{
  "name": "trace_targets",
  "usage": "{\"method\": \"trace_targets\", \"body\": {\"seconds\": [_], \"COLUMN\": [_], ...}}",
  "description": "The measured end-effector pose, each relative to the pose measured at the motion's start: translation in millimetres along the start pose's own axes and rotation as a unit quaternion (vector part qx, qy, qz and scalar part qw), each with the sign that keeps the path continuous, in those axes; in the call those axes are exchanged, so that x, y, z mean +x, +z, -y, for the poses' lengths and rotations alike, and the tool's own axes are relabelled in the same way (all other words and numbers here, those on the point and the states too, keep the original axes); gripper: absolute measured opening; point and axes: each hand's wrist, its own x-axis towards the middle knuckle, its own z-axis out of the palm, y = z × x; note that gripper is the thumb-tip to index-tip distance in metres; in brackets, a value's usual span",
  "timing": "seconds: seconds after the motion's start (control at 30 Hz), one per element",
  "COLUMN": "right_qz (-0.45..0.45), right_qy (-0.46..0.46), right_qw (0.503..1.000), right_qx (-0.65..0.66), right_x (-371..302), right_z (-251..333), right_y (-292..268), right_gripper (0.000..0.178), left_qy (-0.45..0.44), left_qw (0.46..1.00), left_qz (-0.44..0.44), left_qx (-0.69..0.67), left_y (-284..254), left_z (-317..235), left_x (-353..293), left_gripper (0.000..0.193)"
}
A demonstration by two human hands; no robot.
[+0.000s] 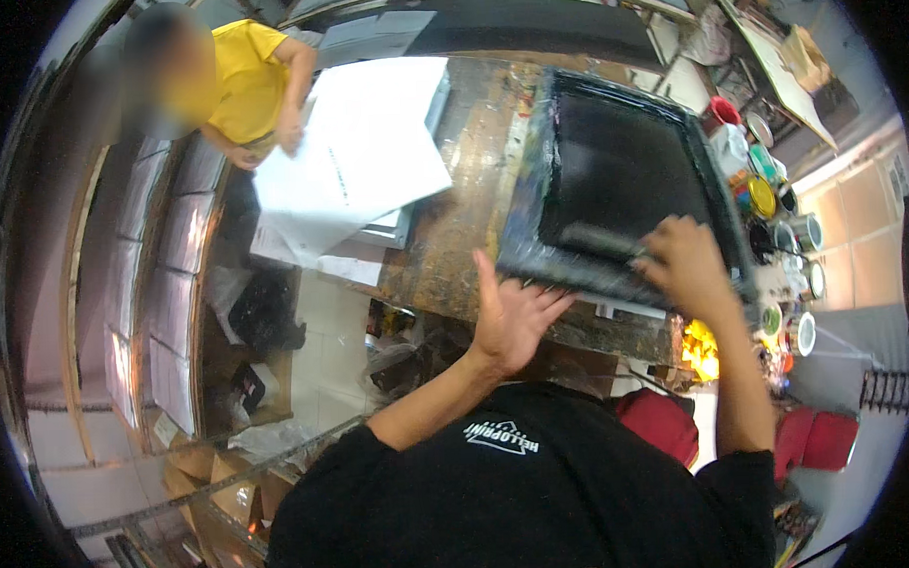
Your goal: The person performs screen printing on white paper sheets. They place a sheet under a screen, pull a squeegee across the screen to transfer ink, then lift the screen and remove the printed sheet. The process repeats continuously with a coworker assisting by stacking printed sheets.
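A dark screen-printing frame (533, 236) lies on the worn wooden table, its black mesh (626, 168) facing up. My right hand (684, 261) is closed around one end of a squeegee (598, 241), which rests across the near part of the mesh. At the near left corner of the frame, my left hand (516, 322) has its thumb and fingers stretched out, with the fingertips by the frame's near edge. Whether they touch it I cannot tell. To the left of the frame is a stack of white sheets (369, 137), with one sheet skewed over the rest.
A person in a yellow shirt (252, 76) stands at the table's far left, hands at the sheets. Several paint cans and tubs (762, 198) line the right side. Racks of stacked packs (178, 244) stand left; a red seat (655, 427) is near my right side.
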Motion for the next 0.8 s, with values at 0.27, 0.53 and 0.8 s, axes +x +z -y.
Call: {"method": "trace_targets", "body": {"seconds": [0.27, 0.53, 0.8], "right_qz": [-0.086, -0.183, -0.115], "right_qy": [0.000, -0.006, -0.051], "right_qw": [0.989, 0.982, 0.990], "right_qx": [0.124, 0.046, 0.070], "right_x": [-25, 137, 368], "right_z": [14, -74, -217], "right_y": [251, 239, 173], "right_gripper": [0.040, 0.053, 0.043], "left_qy": [-0.161, -0.192, -0.186], "left_qw": [0.959, 0.919, 0.911], "left_qz": [-0.224, -0.332, -0.353], "left_qx": [0.058, 0.094, 0.106], "left_y": [-167, -156, -134], "left_z": [71, 75, 68], "left_x": [28, 38, 27], "left_gripper": [0.123, 0.122, 0.120]}}
